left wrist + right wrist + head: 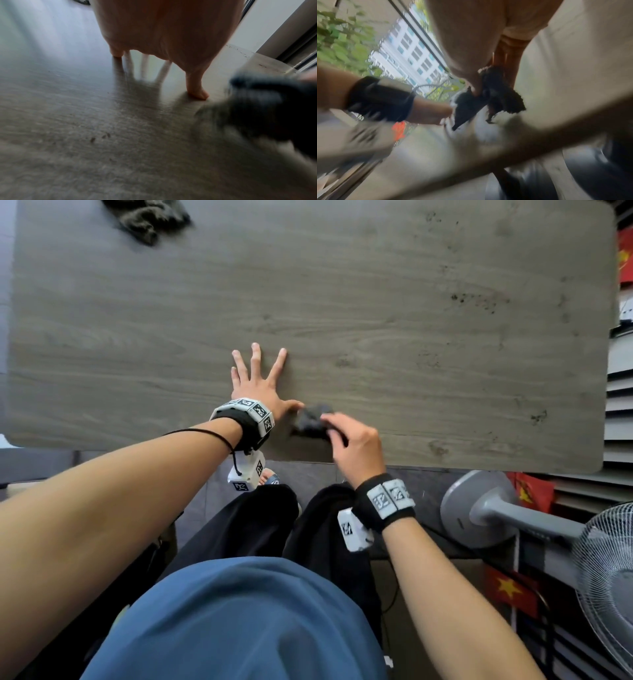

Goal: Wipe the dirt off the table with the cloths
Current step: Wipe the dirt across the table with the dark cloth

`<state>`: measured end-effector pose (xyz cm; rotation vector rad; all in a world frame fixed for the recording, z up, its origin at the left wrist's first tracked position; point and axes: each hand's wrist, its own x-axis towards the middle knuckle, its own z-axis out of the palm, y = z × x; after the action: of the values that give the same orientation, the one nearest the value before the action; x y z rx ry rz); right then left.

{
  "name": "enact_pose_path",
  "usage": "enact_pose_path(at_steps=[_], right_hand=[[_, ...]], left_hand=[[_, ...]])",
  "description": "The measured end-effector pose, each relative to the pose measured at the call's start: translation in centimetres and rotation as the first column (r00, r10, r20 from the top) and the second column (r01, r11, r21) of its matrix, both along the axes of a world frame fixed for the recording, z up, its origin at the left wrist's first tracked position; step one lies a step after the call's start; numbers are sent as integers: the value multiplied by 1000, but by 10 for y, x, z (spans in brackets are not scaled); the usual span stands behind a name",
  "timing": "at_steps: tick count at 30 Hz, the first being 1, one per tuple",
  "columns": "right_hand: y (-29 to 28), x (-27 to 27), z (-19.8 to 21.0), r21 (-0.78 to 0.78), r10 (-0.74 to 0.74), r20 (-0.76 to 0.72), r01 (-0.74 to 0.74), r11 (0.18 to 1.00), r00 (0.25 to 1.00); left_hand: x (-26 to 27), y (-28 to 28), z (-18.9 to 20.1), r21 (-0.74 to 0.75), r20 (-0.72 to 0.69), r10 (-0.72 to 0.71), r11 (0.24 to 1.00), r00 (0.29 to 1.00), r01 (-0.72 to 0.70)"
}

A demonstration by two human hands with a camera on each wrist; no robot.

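A small dark grey cloth [310,421] hangs bunched just above the near edge of the wood-grain table [137,320]. My right hand [352,443] pinches it from the right, thumb and fingers curled round it [489,88]. My left hand [258,378] lies flat on the table with fingers spread, its thumb tip just left of the cloth. A second dark, crumpled cloth [147,217] sits at the far left corner. Dark dirt specks [474,300] dot the right half of the table, with more [538,417] near the right front. The left wrist view shows small crumbs [101,136] near my palm.
A grey standing fan [548,529] is on the floor at the right, below the table's front edge. Red flags [510,590] lean beside it. Slatted panels run along the right side. My legs and feet stand right at the front edge.
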<state>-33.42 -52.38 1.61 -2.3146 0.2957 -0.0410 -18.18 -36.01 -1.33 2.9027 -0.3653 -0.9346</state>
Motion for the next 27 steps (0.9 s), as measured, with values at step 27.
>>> enact_pose_path(at_steps=[27], right_hand=[[-7,95,-52,-174,-199,43,203,964,979]], left_hand=[[15,54,-6,-199,230,-97,969,968,144]])
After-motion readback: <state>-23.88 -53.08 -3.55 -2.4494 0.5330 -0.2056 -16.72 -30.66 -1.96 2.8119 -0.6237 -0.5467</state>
